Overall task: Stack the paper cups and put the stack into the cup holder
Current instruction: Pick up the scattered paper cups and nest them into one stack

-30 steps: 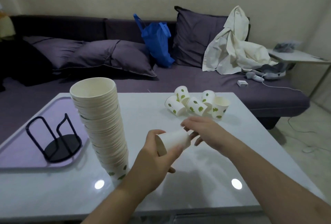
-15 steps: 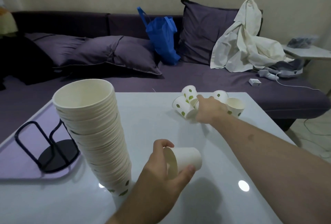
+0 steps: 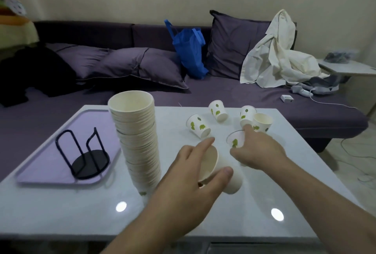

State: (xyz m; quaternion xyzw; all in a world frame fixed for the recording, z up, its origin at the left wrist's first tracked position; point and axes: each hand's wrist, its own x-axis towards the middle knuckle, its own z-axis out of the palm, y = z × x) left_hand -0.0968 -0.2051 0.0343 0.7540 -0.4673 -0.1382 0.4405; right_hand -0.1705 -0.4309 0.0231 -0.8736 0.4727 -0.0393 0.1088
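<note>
Paper cup [image 3: 220, 170] lay gripped in your left hand [image 3: 189, 174] at lower centre, mouth up, while your right hand [image 3: 257, 150] pinched a leaf-printed cup [image 3: 236, 141] just above it, so you needed to line up base with mouth before nesting it.

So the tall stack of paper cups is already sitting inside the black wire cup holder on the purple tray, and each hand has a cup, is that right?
Not quite. The head view shows the tall stack of paper cups standing on the white table, beside the purple tray; the black wire cup holder on it is empty. Left hand and right hand do each hold a cup.
</note>
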